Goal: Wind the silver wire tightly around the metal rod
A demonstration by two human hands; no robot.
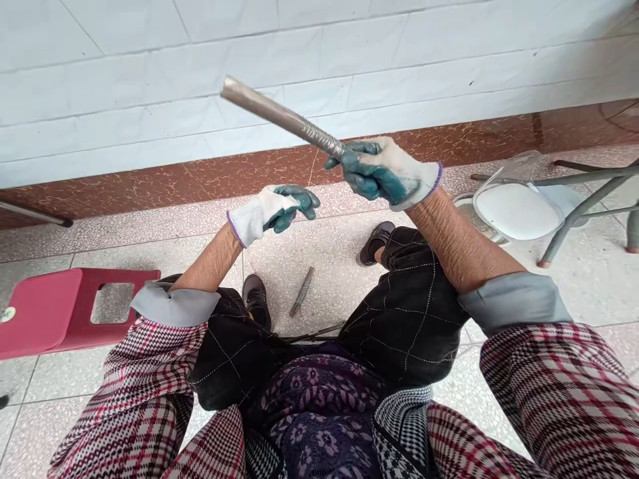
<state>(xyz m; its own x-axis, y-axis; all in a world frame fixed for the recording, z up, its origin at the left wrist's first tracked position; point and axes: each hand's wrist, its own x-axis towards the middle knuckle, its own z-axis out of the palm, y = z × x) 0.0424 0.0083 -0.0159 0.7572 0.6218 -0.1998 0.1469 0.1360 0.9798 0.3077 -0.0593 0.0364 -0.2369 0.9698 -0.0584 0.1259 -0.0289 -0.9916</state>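
Note:
My right hand (382, 169), in a white glove with a green coated palm, is closed around the lower end of a metal tube (269, 110). The tube slants up to the left. Wire or a spring coil (322, 138) circles it just beyond my fingers; what lies inside the grip is hidden. My left hand (287, 207), gloved alike, hovers lower and to the left, apart from the tube. Its fingers are loosely bent and apart, with nothing visible in them. On the floor between my feet lies a short ribbed metal piece (302, 291), like a spring.
A red plastic stool (44, 309) is at my left. To the right are a round white lid-like object (519, 211) and green-grey metal legs (582, 216). Ahead stands a white tiled wall (150, 86) with a red-brown baseboard (200, 179).

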